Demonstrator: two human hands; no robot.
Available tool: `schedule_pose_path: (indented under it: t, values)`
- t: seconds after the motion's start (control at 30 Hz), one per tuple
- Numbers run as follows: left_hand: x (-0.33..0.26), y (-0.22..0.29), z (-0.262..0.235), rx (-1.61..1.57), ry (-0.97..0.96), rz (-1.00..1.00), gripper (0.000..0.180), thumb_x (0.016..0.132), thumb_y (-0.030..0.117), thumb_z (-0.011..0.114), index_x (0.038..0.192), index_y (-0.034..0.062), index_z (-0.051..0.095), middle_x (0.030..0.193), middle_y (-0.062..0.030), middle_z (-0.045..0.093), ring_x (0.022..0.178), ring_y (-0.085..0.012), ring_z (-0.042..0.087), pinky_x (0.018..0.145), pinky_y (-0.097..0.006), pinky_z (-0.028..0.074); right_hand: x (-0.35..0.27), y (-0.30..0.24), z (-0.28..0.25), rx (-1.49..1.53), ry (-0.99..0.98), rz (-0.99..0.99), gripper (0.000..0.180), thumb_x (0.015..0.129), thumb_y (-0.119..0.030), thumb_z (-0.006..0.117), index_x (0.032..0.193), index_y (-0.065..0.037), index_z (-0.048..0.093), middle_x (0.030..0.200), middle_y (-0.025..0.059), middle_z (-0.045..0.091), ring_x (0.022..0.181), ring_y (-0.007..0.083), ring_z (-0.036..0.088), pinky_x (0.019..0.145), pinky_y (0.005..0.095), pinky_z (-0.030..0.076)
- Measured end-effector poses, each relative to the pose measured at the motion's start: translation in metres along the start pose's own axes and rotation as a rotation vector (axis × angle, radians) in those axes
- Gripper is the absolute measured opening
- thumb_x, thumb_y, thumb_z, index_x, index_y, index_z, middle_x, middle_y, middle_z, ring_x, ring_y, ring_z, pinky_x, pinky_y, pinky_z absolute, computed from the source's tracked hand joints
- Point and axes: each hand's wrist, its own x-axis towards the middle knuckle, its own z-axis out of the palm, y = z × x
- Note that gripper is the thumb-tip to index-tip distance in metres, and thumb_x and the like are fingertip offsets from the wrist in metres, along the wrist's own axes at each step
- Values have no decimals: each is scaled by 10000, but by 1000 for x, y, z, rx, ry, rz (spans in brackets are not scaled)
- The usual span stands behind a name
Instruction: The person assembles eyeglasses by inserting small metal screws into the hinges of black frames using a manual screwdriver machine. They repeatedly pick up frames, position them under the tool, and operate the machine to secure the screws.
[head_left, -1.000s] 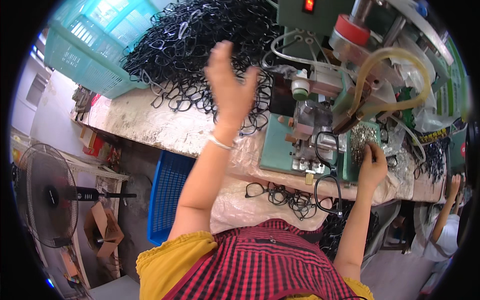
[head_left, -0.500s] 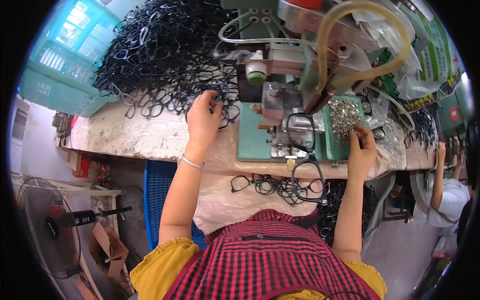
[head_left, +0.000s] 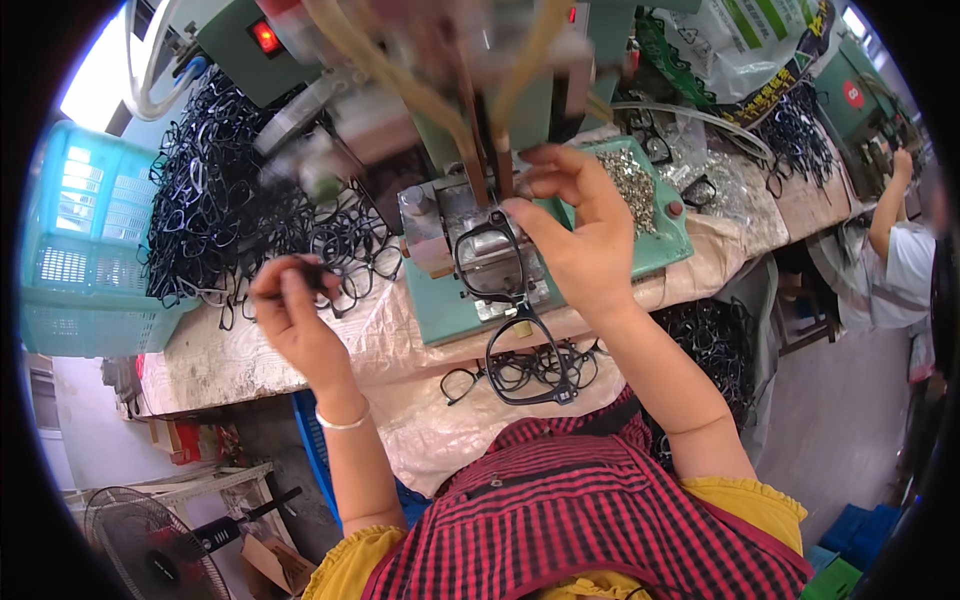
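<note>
A black eyeglass frame [head_left: 522, 306] is set in the bench machine [head_left: 425, 215], its upper rim at the metal fixture and its lower rim hanging over the bench's front edge. My right hand [head_left: 585, 225] is at the fixture, thumb and fingertips drawn together by the frame's upper end below two copper-coloured rods [head_left: 500, 165]. Anything small between those fingertips is hidden. My left hand [head_left: 305, 320], smeared by motion, is closed around a small dark thing, too blurred to name, in front of the heap of black eyeglass frames [head_left: 205, 170].
A green tray [head_left: 672, 240] with small metal parts lies right of the machine. More frames [head_left: 480, 380] rest on plastic sheeting near my lap. Turquoise baskets [head_left: 80, 250] stand at left, above a fan [head_left: 150, 550]. Another person's arm [head_left: 885, 210] shows far right.
My right hand has gone from the tray of metal parts to the fixture. My left hand has drawn back from the heap, nearer me. The whole view has turned and shifted.
</note>
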Motion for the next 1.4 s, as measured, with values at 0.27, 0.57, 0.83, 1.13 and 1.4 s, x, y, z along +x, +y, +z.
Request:
schedule_pose_path:
  t: [0.27,0.57,0.83,1.13,1.4]
  values:
    - [41,89,56,-219,-223,227,212,1064,113,446,1199,-31,524,1068,-236,653,806,-282,699,700,-367,606,-7,-25,10,245,-48,173,499,823,11,689,1292,21,516,985,82,716,999,140,641,975,288,445]
    - [-15,60,71,145,-751,727,204,773,125,772,976,105,766,1033,-78,747,728,-229,607,850,-443,529,9,36,-105,-617,168,-3,435,834,-27,688,1264,-9,625,1212,141,680,1147,244,632,995,351,473]
    - [-21,53,70,106,-682,727,180,765,122,771,944,111,758,1037,-23,733,689,-199,539,861,-451,541,-17,50,-114,-1251,-86,-182,231,797,-205,756,988,-80,718,964,133,686,910,345,617,838,439,486]
    - [-91,62,-22,537,-269,345,338,849,6,691,1184,5,645,1246,-167,674,1163,-299,643,1013,-406,470,-7,63,-98,-1148,58,-256,71,845,-127,706,834,-70,665,872,86,647,857,317,590,773,418,463]
    - [42,12,-17,989,-305,385,171,792,-38,676,906,79,722,1219,-129,670,1037,-330,600,938,-391,477,20,62,-70,-743,85,-156,134,890,-87,672,990,-14,721,904,106,711,833,245,665,788,339,505]
